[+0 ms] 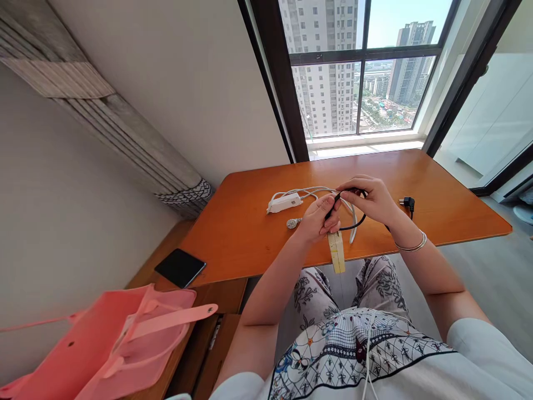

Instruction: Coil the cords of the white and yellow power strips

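Note:
Above the table, my left hand [320, 218] is closed on a thin black piece at the end of a black cable [358, 222]. My right hand [368, 200] pinches the same cable close by, the fingertips of both hands almost meeting. A loop of the cable hangs under the right hand. Just below my left hand, at the table's front edge, shows a pale yellow block-shaped thing [336, 253]; whether it is held I cannot tell. A black plug [408, 204] lies to the right of my right wrist, its prongs pointing left.
A white power strip [285, 203] with a looped white cord lies behind my left hand, near a round whitish plug [293, 223]. The orange-brown table [233, 233] stands before a window. At left are a black phone [180, 268] and a pink bag [104, 344].

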`<act>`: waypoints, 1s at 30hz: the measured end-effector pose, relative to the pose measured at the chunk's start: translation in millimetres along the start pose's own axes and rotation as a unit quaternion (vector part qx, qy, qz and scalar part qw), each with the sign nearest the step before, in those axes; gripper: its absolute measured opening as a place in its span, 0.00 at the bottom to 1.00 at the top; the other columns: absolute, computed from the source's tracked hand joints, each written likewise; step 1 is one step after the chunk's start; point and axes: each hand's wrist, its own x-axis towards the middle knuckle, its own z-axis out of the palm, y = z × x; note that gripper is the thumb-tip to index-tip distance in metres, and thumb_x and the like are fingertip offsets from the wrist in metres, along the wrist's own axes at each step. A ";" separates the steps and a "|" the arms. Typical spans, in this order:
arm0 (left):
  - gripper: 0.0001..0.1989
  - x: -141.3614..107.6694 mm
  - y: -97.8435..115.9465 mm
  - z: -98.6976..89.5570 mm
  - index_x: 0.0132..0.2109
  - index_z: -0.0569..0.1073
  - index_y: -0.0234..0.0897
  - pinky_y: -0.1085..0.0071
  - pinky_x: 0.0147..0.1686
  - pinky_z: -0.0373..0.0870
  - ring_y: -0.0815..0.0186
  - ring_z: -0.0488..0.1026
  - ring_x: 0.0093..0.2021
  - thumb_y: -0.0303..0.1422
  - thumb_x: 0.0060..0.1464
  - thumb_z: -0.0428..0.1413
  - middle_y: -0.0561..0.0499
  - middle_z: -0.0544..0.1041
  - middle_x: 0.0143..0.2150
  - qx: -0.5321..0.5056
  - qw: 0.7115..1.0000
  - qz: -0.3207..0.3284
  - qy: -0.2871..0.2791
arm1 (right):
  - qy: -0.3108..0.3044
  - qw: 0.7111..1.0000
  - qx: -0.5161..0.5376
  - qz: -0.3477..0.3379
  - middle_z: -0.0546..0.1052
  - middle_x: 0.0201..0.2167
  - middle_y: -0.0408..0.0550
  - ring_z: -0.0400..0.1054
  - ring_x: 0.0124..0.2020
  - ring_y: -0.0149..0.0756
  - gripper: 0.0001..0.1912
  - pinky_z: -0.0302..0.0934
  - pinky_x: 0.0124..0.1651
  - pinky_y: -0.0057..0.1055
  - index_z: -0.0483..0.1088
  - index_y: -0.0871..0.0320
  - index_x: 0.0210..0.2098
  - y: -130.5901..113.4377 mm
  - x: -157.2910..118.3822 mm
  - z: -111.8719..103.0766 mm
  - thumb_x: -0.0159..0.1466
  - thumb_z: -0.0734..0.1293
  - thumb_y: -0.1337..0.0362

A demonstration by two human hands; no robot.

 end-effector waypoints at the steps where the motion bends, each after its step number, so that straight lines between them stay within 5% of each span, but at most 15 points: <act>1: 0.20 -0.1 0.0 -0.4 0.30 0.66 0.35 0.81 0.14 0.57 0.79 0.48 0.09 0.47 0.57 0.60 0.64 0.56 0.11 0.000 1.000 0.006 0.002 | -0.003 1.000 -0.007 0.002 0.79 0.34 0.47 0.69 0.32 0.31 0.10 0.61 0.34 0.29 0.78 0.58 0.39 0.5 -0.4 -0.9 0.66 0.67 0.60; 5: 0.20 -0.6 -0.2 -4.8 0.31 0.67 0.35 0.80 0.15 0.59 0.79 0.47 0.08 0.48 0.57 0.60 0.64 0.56 0.10 0.010 1.000 0.013 -0.004 | -0.004 1.000 -0.026 -0.007 0.78 0.32 0.46 0.68 0.32 0.31 0.10 0.62 0.37 0.30 0.77 0.58 0.38 0.1 -2.5 -2.4 0.68 0.65 0.60; 12: 0.22 -3.4 1.3 -13.8 0.32 0.69 0.35 0.67 0.27 0.75 0.72 0.60 0.12 0.50 0.49 0.64 0.62 0.60 0.12 0.025 0.996 -0.022 -0.084 | 0.020 1.000 0.004 -0.007 0.76 0.29 0.45 0.67 0.30 0.31 0.13 0.61 0.35 0.29 0.75 0.58 0.34 -0.8 -5.3 2.6 0.68 0.64 0.57; 16: 0.23 -5.2 0.0 -8.9 0.32 0.67 0.36 0.76 0.17 0.62 0.76 0.50 0.12 0.49 0.48 0.66 0.63 0.54 0.13 -0.005 0.997 -0.019 -0.077 | 0.013 0.997 0.072 0.027 0.77 0.31 0.46 0.68 0.33 0.32 0.17 0.63 0.38 0.31 0.76 0.58 0.34 5.0 -4.9 3.3 0.67 0.65 0.51; 20: 0.23 -5.3 -2.7 -5.6 0.31 0.65 0.37 0.81 0.13 0.48 0.78 0.44 0.13 0.49 0.49 0.65 0.63 0.54 0.14 -0.036 0.996 -0.014 -0.085 | -0.012 0.983 0.160 0.084 0.72 0.25 0.43 0.62 0.25 0.27 0.21 0.57 0.27 0.27 0.76 0.58 0.36 9.6 -5.4 0.7 0.65 0.65 0.45; 30: 0.24 -11.4 -1.5 -6.5 0.28 0.56 0.39 0.79 0.15 0.49 0.77 0.46 0.12 0.47 0.57 0.59 0.60 0.61 0.14 -0.085 0.996 -0.003 0.023 | 0.031 0.970 0.174 0.166 0.65 0.20 0.41 0.59 0.24 0.28 0.29 0.56 0.27 0.27 0.68 0.58 0.24 28.3 -13.8 -2.2 0.61 0.64 0.37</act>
